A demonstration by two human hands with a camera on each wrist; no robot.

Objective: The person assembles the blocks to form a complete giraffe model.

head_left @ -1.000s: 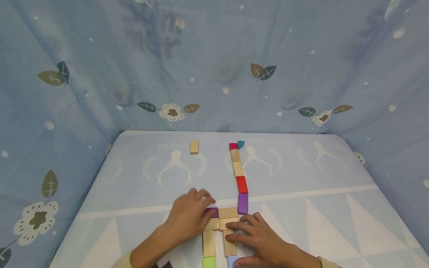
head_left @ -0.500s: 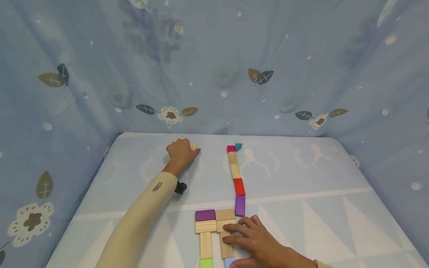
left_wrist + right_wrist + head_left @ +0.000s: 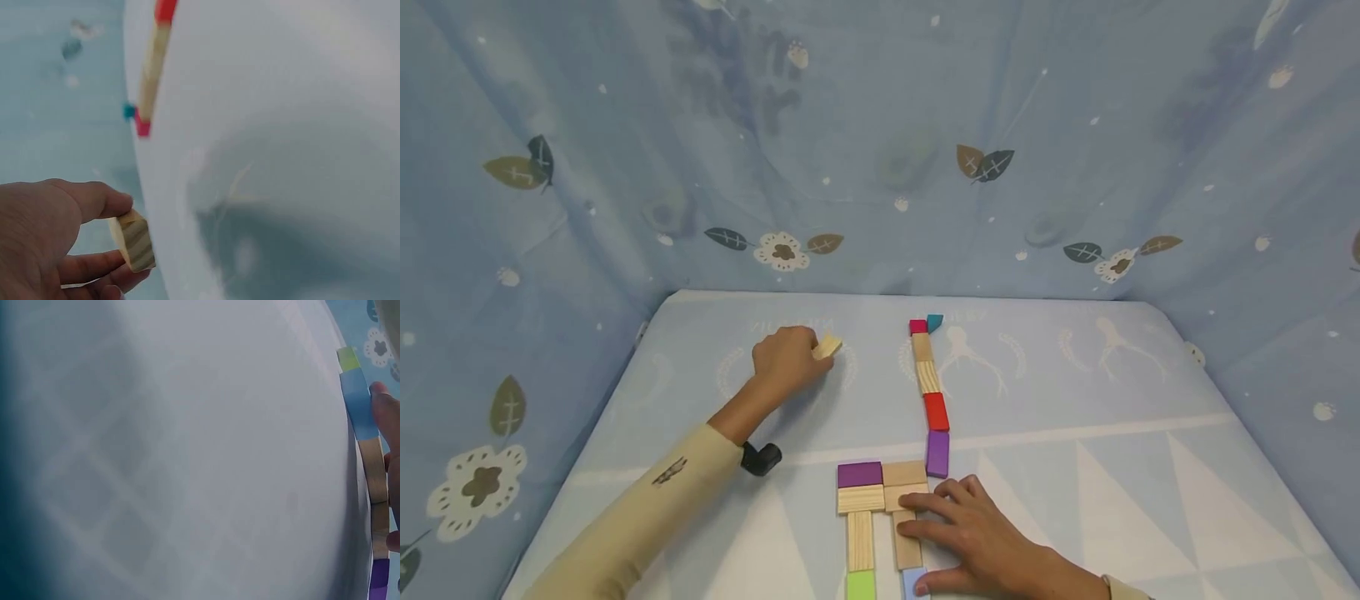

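My left hand point(image 3: 786, 358), out over the far left part of the table, pinches a striped pale wooden block point(image 3: 827, 346). In the left wrist view the thumb presses one side of that block point(image 3: 137, 244) and fingers lie on the other. My right hand point(image 3: 981, 533) rests its spread fingertips on the laid-out blocks at the near middle. Its fingers touch a tan block point(image 3: 906, 550) and another tan block point(image 3: 893, 498), while the thumb is on a light blue block point(image 3: 910, 579). Beside them lie a dark purple block point(image 3: 859, 475), plain wooden blocks point(image 3: 861, 540) and a green block point(image 3: 861, 585).
A line of blocks leads away from the layout: a purple block point(image 3: 937, 453), a red block point(image 3: 936, 411), two wooden blocks point(image 3: 927, 377), a small pink block point(image 3: 918, 327) and a teal piece point(image 3: 935, 322). A patterned blue curtain point(image 3: 865, 167) hangs behind the table point(image 3: 1045, 383).
My left hand has left the purple block, reached to the far striped block, gripped it and drawn it slightly nearer. My right hand stays on the blocks.
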